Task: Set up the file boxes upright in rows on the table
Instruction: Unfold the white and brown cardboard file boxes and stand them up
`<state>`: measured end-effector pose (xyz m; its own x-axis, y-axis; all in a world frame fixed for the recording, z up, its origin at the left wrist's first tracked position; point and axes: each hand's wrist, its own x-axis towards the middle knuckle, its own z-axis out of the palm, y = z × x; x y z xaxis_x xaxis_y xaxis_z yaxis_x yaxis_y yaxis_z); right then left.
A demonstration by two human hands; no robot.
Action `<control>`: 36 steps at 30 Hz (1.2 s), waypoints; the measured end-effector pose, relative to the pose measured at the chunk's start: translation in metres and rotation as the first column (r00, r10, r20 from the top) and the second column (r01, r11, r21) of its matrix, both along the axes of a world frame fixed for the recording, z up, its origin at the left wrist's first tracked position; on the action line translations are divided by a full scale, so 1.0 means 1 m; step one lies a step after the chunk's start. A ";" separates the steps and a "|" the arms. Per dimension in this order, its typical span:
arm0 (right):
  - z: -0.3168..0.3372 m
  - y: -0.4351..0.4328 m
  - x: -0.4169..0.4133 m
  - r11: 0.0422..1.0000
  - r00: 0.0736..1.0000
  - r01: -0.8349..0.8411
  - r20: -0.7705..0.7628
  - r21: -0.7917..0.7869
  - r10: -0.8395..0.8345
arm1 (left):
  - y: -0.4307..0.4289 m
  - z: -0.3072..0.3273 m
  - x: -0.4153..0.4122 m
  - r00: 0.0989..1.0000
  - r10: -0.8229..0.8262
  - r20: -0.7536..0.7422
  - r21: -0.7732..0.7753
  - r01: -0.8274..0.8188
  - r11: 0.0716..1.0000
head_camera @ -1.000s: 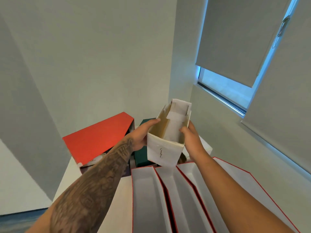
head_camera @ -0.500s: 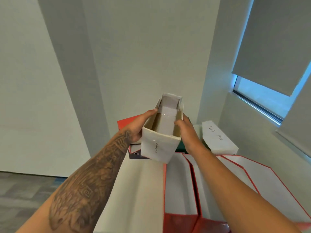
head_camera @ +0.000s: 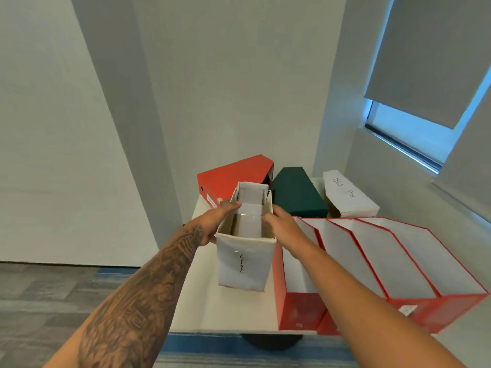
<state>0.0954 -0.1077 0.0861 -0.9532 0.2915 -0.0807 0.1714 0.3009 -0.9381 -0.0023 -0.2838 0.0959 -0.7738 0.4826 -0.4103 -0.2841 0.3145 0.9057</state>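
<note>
- Left hand (head_camera: 212,224) and right hand (head_camera: 279,221) clamp white file box (head_camera: 245,248) by its side walls, fingers hooked over the rim; fingertips hidden inside.
- Box upright at the left end of the red file boxes (head_camera: 372,266) row; contact with surface (head_camera: 202,301) unclear.
- Rear boxes partly occluded.

Office room: file boxes (head_camera: 353,264) on a white table (head_camera: 212,309), grey-blue carpet tiles (head_camera: 53,293), roller blind (head_camera: 430,57) over window.

White file box (head_camera: 243,264) — matt, creased card.
</note>
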 end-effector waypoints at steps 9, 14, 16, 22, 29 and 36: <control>-0.061 0.002 0.023 0.979 0.994 0.029 0.102 0.203 -0.051 | 0.022 -0.066 0.026 0.950 -0.034 -0.310 -0.292 -0.061 0.954; -0.085 0.007 0.026 0.965 0.986 0.035 0.151 0.258 -0.076 | 0.034 -0.092 0.034 0.955 -0.053 -0.292 -0.281 -0.033 0.959; -0.094 0.008 0.027 0.960 0.979 0.017 0.191 0.278 -0.073 | 0.036 -0.102 0.038 0.958 -0.077 -0.275 -0.284 -0.005 0.959; -0.112 0.009 0.031 0.923 0.962 -0.036 0.264 0.382 -0.072 | 0.043 -0.134 0.050 0.965 -0.103 -0.240 -0.259 0.039 0.965; -0.126 0.006 0.026 0.893 0.961 0.001 0.248 0.450 -0.126 | 0.045 -0.156 0.048 0.970 -0.044 -0.238 -0.215 -0.009 0.977; -0.129 0.010 0.026 0.899 0.965 0.037 0.218 0.437 -0.146 | 0.047 -0.159 0.045 0.974 -0.034 -0.225 -0.193 -0.011 0.981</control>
